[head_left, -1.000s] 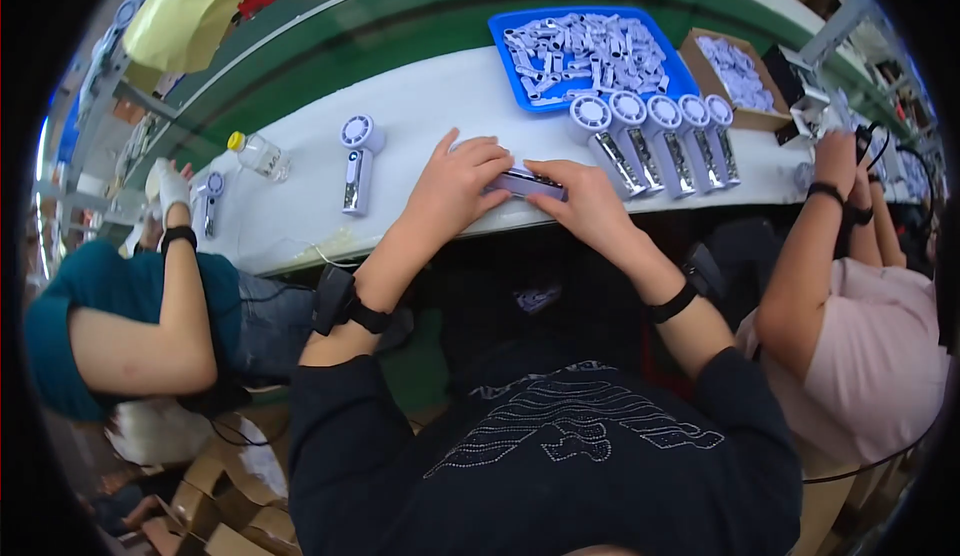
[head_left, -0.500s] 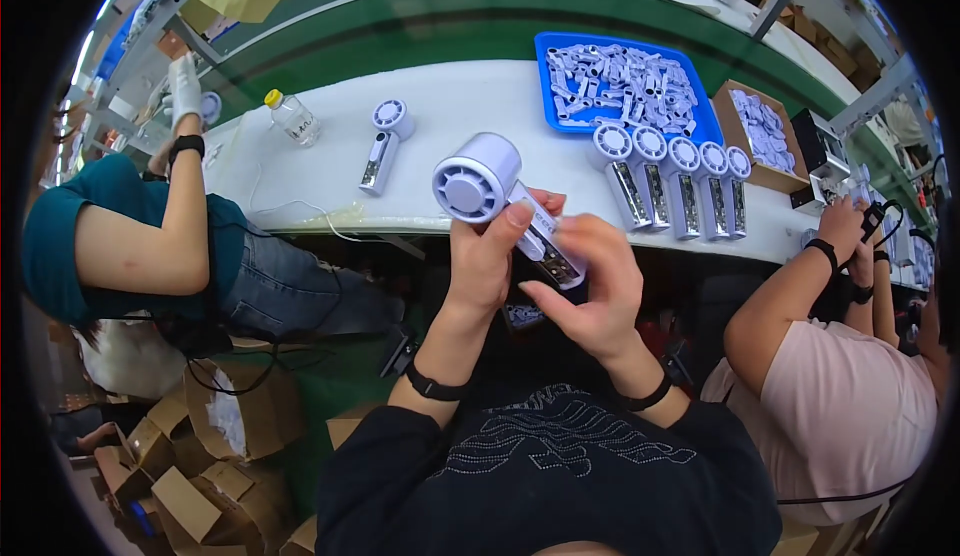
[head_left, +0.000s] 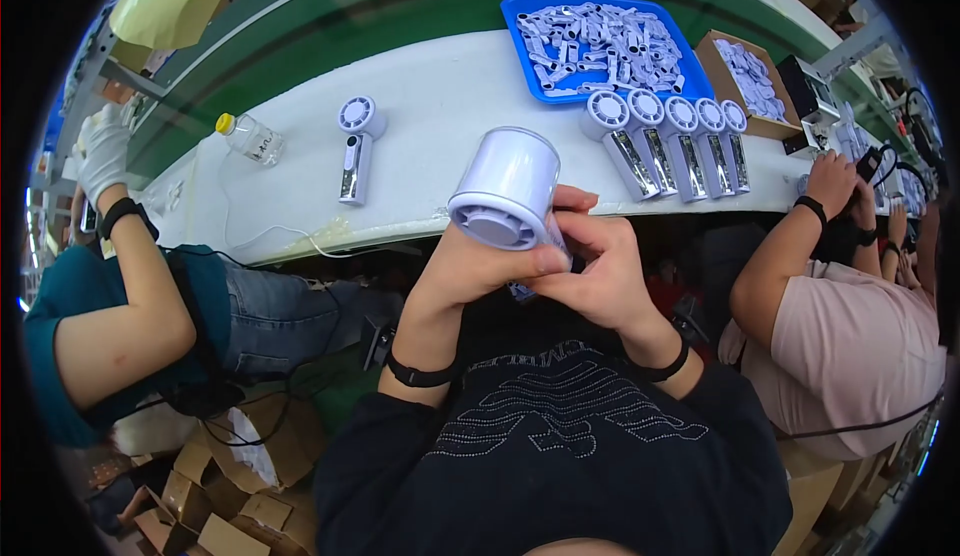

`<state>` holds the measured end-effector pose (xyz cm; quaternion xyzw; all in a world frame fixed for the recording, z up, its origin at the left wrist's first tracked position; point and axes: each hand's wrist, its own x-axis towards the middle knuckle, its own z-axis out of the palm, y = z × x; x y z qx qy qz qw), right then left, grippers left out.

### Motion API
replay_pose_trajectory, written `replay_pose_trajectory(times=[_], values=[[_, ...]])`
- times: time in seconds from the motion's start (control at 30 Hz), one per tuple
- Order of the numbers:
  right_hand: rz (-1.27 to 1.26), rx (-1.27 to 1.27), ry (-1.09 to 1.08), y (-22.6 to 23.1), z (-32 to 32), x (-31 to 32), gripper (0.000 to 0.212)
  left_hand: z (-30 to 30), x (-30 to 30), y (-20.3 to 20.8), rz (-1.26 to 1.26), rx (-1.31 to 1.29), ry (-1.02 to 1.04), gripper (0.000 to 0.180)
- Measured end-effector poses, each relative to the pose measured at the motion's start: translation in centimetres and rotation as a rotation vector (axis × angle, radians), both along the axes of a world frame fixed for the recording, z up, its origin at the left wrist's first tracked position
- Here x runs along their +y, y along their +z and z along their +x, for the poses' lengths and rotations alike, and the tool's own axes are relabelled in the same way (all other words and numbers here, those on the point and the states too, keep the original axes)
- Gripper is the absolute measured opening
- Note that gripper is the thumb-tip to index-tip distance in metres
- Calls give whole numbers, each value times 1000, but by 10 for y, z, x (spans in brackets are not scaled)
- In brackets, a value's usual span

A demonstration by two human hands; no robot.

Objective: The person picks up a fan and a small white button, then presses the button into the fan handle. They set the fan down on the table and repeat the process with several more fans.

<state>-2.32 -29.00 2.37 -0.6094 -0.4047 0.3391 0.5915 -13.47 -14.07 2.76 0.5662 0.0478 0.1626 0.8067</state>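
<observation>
Between my two hands is a pale lilac handheld fan (head_left: 510,181), its round head tipped toward me and its handle mostly hidden by my fingers. My left hand (head_left: 490,266) is closed around the fan just below the head, thumb across the handle. My right hand (head_left: 600,271) wraps the handle from the other side, fingers bent onto it. Beyond them on the white table (head_left: 430,86), another fan (head_left: 357,151) lies alone. To the right, several more fans (head_left: 665,151) lie in a row, circuit boards showing in their open handles.
A blue tray (head_left: 512,31) full of small lilac parts sits at the back, beside a cardboard box (head_left: 715,56) of lilac pieces. A yellow-capped bottle (head_left: 250,139) and a white cable (head_left: 290,231) are at left. Co-workers sit on both sides; open cartons (head_left: 270,516) stand lower left.
The fan's head has tipped toward me and its handle has swung out of sight. My right hand has closed onto the handle. The whole view has shifted somewhat.
</observation>
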Motion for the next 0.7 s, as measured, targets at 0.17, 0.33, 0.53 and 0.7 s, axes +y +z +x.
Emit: replay_pose_trajectory(times=[0.17,0.33,0.53,0.7], values=[[-82,50,33,0,-6,15,39,2,23,-27,16,-57,-20,65],[-147,-52,101,7,5,23,39,4,25,-36,28,-14,44,63],[-221,172,69,-4,0,17,32,0,18,-28,-125,14,6,61],[-193,31,74,0,-3,16,33,-4,25,-27,90,28,66,66]])
